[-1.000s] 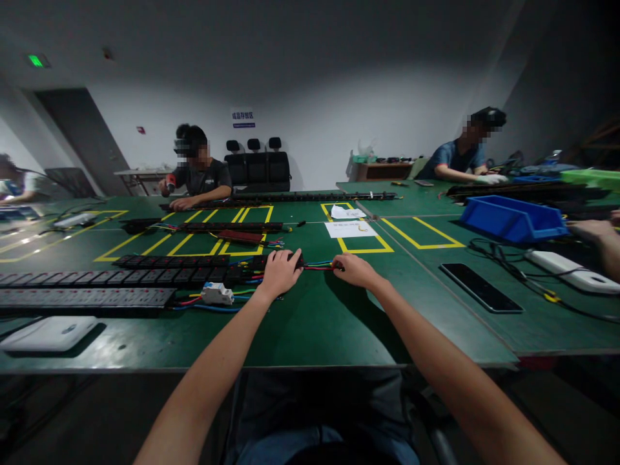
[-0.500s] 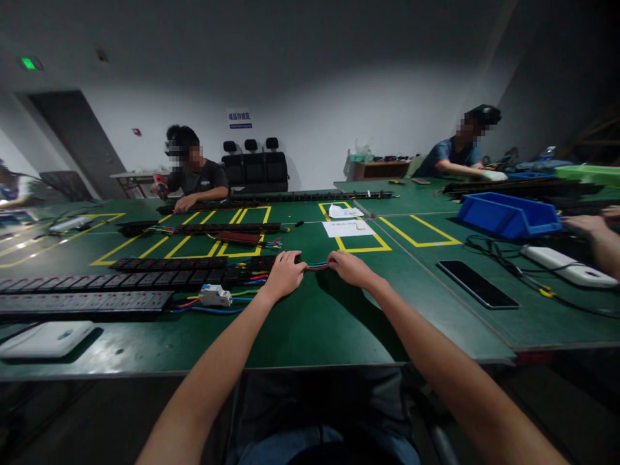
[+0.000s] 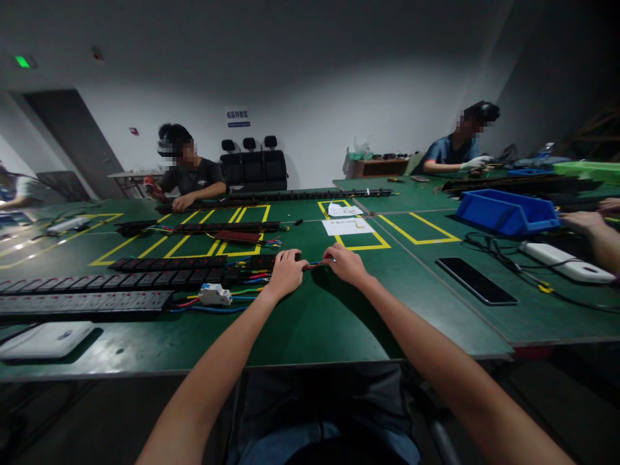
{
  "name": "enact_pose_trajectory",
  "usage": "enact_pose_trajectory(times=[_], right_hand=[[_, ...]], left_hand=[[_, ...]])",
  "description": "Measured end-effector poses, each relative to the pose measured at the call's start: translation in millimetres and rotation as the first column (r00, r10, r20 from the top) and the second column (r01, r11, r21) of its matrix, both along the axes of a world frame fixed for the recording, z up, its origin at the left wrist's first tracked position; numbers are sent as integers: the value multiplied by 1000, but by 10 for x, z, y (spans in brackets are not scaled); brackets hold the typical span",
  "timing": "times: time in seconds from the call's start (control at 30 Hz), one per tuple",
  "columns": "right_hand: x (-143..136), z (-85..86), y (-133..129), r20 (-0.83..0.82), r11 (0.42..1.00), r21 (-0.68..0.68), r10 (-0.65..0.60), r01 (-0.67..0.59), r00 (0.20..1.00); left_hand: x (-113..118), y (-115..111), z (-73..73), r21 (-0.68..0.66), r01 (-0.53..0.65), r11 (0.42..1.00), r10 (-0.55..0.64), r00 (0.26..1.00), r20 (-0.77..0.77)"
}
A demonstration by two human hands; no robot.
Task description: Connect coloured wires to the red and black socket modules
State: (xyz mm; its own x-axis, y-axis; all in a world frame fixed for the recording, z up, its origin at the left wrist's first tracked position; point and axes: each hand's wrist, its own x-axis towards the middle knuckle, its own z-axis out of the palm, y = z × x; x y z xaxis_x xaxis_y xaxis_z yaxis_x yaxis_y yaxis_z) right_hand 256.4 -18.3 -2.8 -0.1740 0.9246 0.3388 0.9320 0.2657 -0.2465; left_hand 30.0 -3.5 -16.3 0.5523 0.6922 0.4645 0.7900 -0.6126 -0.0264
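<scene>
Between my hands runs a short bundle of coloured wires [image 3: 316, 265], red and other colours, just above the green table. My right hand [image 3: 343, 263] pinches its right end. My left hand [image 3: 287, 271] is closed around the wires at the end of a black power strip [image 3: 259, 261]; the fingers cover part of both. Left of it lie a longer black power strip [image 3: 145, 278] and a grey socket strip [image 3: 97, 302]. A white circuit breaker [image 3: 215, 294] with red, green and blue leads sits near my left wrist.
On the right are a phone [image 3: 477, 280], a blue bin [image 3: 506, 213], a white power bank [image 3: 566, 262] with black cables, and another person's hand [image 3: 588, 223]. A white device [image 3: 46, 340] lies front left. Two co-workers sit across the table [image 3: 329, 323].
My right hand has shifted slightly left, closer to my left hand, and the wires between them look twisted. The co-worker at the back right has raised a gloved hand.
</scene>
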Motion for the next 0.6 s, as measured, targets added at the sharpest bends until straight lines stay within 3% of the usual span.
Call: enact_pose_trajectory(times=[0.27, 0.6], right_hand=[[34, -87, 123, -27, 1000, -17, 0, -1, 1000], [43, -64, 128, -57, 998, -56, -1, -2, 998]], left_hand=[[9, 9, -17, -17, -3, 1000, 2, 1000, -25], [13, -30, 0, -19, 5, 1000, -5, 1000, -23]])
